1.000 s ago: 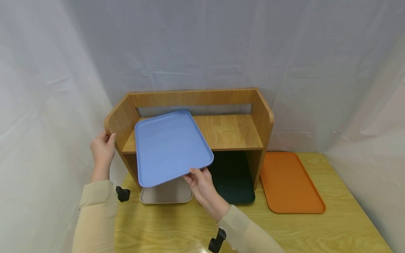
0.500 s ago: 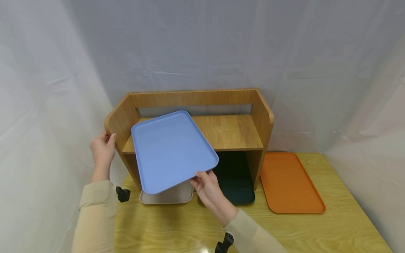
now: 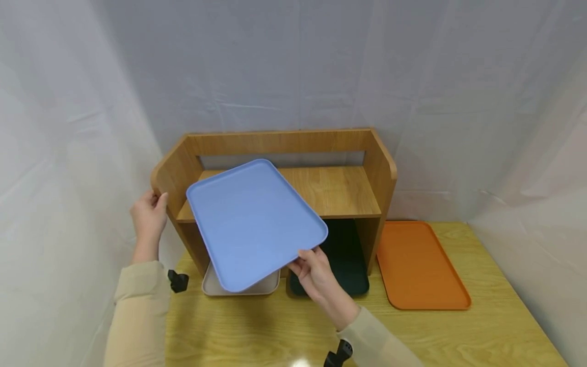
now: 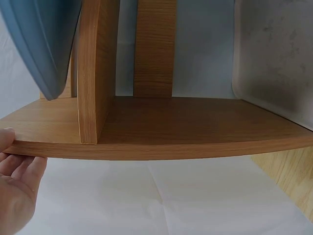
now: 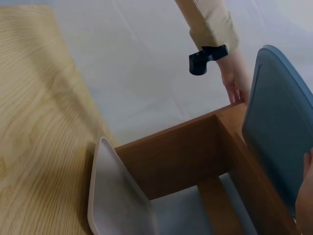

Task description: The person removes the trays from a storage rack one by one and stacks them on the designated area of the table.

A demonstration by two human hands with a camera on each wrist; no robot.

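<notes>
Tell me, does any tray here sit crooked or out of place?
The blue tray is askew: the right hand holds it by one corner, tilted and turned in front of the wooden shelf. The other trays lie flat; nothing looks spilled or damaged.

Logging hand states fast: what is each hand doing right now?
Left hand: grips the side panel of the wooden shelf.
Right hand: pinches the near corner of the blue tray.

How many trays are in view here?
4: blue tray held by the right hand; beige tray and dark green tray under the shelf; orange tray on the table. Others may be hidden.
</notes>
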